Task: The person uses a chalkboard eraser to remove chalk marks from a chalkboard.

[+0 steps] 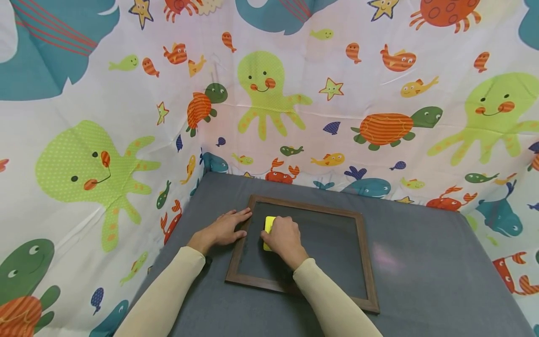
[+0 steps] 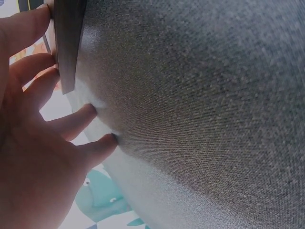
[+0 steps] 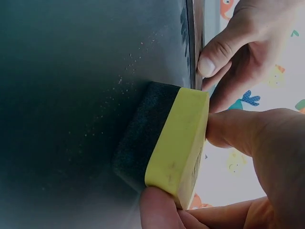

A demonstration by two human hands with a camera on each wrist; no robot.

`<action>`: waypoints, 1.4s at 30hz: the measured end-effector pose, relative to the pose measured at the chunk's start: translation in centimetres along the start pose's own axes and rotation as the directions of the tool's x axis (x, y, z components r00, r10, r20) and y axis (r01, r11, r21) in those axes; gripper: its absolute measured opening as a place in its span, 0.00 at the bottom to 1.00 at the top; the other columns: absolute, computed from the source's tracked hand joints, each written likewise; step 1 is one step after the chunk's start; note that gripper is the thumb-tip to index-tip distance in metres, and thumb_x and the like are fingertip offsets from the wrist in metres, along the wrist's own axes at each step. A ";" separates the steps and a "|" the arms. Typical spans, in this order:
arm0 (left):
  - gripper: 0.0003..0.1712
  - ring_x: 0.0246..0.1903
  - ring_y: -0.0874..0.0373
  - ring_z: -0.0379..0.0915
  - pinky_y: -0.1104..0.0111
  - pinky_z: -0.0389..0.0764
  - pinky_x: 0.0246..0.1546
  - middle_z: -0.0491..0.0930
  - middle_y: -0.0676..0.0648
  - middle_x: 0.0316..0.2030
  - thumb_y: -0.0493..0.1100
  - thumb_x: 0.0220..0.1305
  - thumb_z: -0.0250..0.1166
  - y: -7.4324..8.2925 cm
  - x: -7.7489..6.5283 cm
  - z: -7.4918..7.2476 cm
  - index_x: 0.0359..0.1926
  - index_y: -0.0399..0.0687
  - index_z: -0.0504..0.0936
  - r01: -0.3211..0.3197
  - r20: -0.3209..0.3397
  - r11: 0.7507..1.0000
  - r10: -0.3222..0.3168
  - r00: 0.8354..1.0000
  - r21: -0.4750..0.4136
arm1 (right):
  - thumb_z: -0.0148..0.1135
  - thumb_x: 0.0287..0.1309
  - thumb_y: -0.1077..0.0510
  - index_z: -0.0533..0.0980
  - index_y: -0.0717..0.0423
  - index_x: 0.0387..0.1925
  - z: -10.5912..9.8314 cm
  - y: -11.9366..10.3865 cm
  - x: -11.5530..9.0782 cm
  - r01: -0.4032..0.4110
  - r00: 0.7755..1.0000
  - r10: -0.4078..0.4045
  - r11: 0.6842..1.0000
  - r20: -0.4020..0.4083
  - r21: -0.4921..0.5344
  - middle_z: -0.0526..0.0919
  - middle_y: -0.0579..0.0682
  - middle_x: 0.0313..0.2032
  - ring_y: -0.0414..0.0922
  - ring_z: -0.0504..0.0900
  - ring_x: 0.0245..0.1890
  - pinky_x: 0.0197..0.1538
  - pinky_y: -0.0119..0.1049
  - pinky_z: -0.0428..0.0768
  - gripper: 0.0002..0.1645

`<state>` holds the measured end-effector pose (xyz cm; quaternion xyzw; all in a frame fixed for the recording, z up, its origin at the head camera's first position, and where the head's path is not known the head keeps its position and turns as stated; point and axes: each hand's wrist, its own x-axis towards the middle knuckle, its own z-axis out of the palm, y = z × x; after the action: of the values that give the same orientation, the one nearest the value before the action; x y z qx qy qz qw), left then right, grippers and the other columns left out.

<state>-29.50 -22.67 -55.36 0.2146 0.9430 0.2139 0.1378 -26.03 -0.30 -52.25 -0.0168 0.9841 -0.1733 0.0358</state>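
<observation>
A dark chalkboard with a brown wooden frame lies flat on the grey cloth. My right hand grips a chalkboard eraser by its sides, thumb on one edge and fingers on the other. The eraser has a yellow back and a dark felt pad, which meets the board near its left side; in the right wrist view it looks tilted. My left hand rests at the frame's left edge, fingers spread. In the left wrist view, its thumb and some fingers touch the frame, while other fingertips press on the cloth.
Pale specks of dust are scattered over the board beside the eraser. The grey cloth extends to the right of the frame. A white curtain printed with sea animals hangs behind and on both sides.
</observation>
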 end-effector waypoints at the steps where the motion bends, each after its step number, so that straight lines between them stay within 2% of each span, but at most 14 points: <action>1: 0.43 0.85 0.31 0.49 0.30 0.52 0.81 0.53 0.51 0.88 0.48 0.80 0.68 0.0 0.0 0.0 0.88 0.52 0.60 0.001 -0.001 1.000 -0.001 1.000 0.000 | 0.76 0.63 0.38 0.84 0.65 0.52 0.0 0.0 0.0 0.001 1.000 -0.001 1.000 0.001 0.001 0.82 0.58 0.38 0.52 0.83 0.33 0.44 0.49 0.92 0.34; 8: 0.43 0.85 0.30 0.49 0.29 0.52 0.81 0.53 0.49 0.88 0.47 0.80 0.67 0.1 -0.2 0.0 0.87 0.51 0.60 -0.003 -0.002 1.000 0.003 1.000 -0.006 | 0.77 0.62 0.38 0.84 0.64 0.49 -0.1 -0.2 0.0 0.001 1.000 -0.001 1.000 0.011 -0.005 0.82 0.57 0.37 0.52 0.83 0.31 0.42 0.48 0.92 0.33; 20: 0.42 0.85 0.29 0.48 0.28 0.51 0.81 0.53 0.48 0.88 0.47 0.81 0.67 0.2 0.0 0.0 0.87 0.50 0.61 -0.018 0.007 1.000 0.018 1.000 -0.018 | 0.78 0.60 0.35 0.79 0.68 0.55 0.0 0.4 0.2 -0.066 0.998 0.066 0.997 0.012 0.038 0.83 0.59 0.38 0.54 0.84 0.34 0.45 0.52 0.91 0.42; 42: 0.42 0.85 0.27 0.44 0.26 0.48 0.80 0.52 0.46 0.88 0.46 0.81 0.66 0.0 -0.3 -0.5 0.87 0.47 0.59 -0.054 0.017 0.997 0.055 0.998 -0.053 | 0.78 0.59 0.36 0.79 0.65 0.52 -1.9 4.2 -0.7 -0.132 0.991 0.129 0.989 0.043 0.065 0.82 0.57 0.36 0.53 0.82 0.34 0.40 0.49 0.87 0.38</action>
<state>-29.36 -22.97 -54.88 0.2386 0.9295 0.2402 0.1461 -25.53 4.33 -51.87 0.0457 0.9757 -0.2037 0.0665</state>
